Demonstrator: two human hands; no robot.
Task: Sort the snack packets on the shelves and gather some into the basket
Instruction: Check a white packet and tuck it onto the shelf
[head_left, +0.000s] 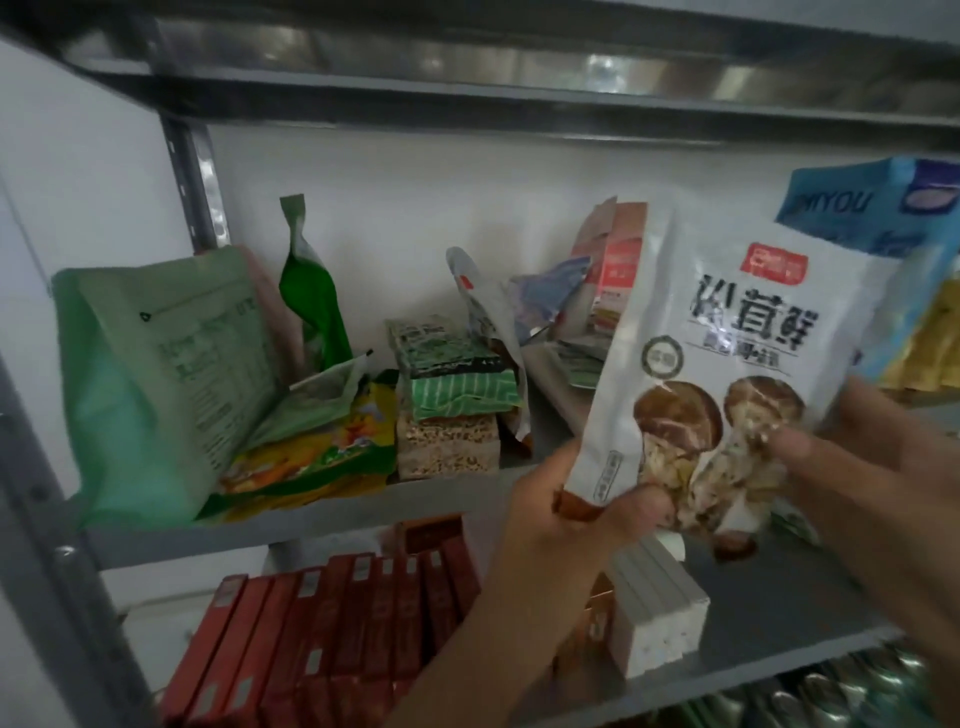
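A white packet with mushroom pictures and black lettering (727, 332) is held up in front of the middle shelf (291, 525). My left hand (576, 514) grips its lower left corner. My right hand (852, 457) holds its lower right edge, fingers curled across the front. Loose packets stand and lie on the shelf: a large green bag (156, 374), a dark green pouch (311, 296), a yellow-green packet (322, 447), a stack of grain packets (447, 415) and a white pouch (488, 332). No basket is in view.
A blue packet (872, 208) and a yellow one (924, 338) stand at the far right. On the lower shelf are rows of red boxes (332, 634) and a grey-white box (660, 613). A grey upright post (57, 571) runs down the left. Another shelf (467, 83) hangs overhead.
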